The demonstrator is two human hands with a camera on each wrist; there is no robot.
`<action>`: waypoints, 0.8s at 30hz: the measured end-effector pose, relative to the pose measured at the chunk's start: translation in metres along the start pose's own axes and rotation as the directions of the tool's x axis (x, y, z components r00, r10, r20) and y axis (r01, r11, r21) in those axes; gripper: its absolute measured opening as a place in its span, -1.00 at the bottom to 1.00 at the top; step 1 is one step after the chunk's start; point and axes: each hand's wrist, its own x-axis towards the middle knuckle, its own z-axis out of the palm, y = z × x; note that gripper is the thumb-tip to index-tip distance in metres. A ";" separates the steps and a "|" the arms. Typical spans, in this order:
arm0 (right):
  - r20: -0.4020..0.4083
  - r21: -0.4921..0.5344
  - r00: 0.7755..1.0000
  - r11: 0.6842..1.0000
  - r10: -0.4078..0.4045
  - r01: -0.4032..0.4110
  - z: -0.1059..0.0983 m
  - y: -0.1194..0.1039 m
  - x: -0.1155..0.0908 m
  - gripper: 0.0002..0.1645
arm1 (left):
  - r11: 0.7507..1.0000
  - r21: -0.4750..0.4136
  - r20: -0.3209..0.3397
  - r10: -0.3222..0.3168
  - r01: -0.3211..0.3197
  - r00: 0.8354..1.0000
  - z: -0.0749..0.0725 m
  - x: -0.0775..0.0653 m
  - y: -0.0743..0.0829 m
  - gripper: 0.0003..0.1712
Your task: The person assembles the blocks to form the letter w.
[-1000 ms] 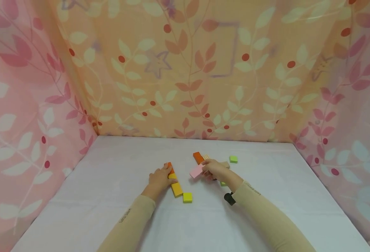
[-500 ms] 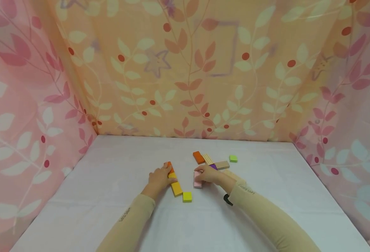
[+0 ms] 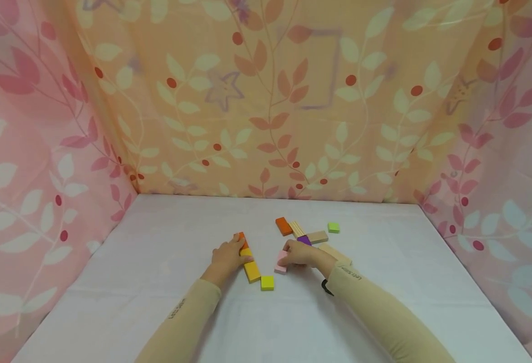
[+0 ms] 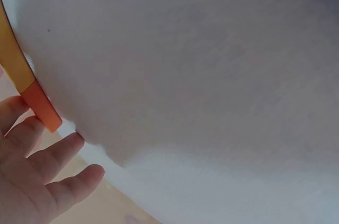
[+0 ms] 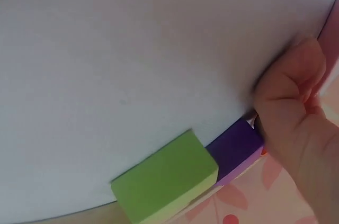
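Observation:
My left hand (image 3: 226, 257) lies against a slanting row of blocks. In the left wrist view, its fingers spread loosely, two of them touching the orange block (image 4: 41, 105) at the row's far end. The head view puts the thumb over an amber block (image 3: 246, 250) in the middle; a deeper yellow block (image 3: 252, 272) forms the near end. Just beyond that end sits a yellow square block (image 3: 267, 283). Right of the row, my right hand (image 3: 298, 252) pinches a pink block (image 3: 280, 268) with curled fingers, the block slanting close over the white table (image 3: 248, 327).
Behind the right hand lie a red-orange block (image 3: 283, 226), a striped pale piece (image 3: 297, 229), a purple block (image 3: 304, 240), a tan block (image 3: 318, 237) and a small green block (image 3: 333, 228). A long pale block (image 3: 336, 253) shows beside the wrist. Patterned cloth (image 3: 266, 101) encloses the table.
The right hand has brought the pink block nearer to the person and turned it from pointing left to lying lengthwise, then slightly slanted. The left hand keeps its place on the row.

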 end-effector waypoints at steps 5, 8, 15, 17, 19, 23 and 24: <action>0.025 0.015 0.999 0.999 -0.030 0.030 -0.001 -0.001 -0.002 -0.57 | 1.000 -0.004 0.004 0.001 -0.001 1.000 0.000 0.000 -0.001 -0.16; 0.035 0.021 0.999 0.999 -0.041 0.041 -0.002 -0.002 -0.002 -0.60 | 1.000 -0.006 0.004 0.004 -0.004 1.000 -0.001 0.000 -0.001 -0.16; 0.040 0.000 0.998 0.999 -0.041 0.041 -0.001 0.000 -0.003 -0.59 | 1.000 -0.019 0.004 0.011 -0.010 1.000 0.000 0.000 0.000 -0.16; 0.039 0.003 0.999 0.999 -0.037 0.036 -0.001 0.000 -0.003 -0.59 | 1.000 -0.020 0.003 0.012 -0.012 1.000 0.001 0.000 0.000 -0.16; 0.038 0.002 0.999 0.999 -0.034 0.034 0.000 -0.001 -0.004 -0.60 | 1.000 -0.019 0.004 0.010 -0.010 1.000 0.002 0.000 -0.001 -0.16; 0.036 -0.002 0.999 1.000 -0.027 0.027 0.000 -0.002 -0.005 -0.60 | 1.000 -0.013 0.003 0.010 -0.010 1.000 0.002 0.000 -0.001 -0.16; 0.036 -0.007 0.999 1.000 -0.027 0.028 0.000 -0.002 -0.005 -0.60 | 1.000 -0.010 0.002 0.011 -0.011 1.000 0.002 0.000 -0.001 -0.16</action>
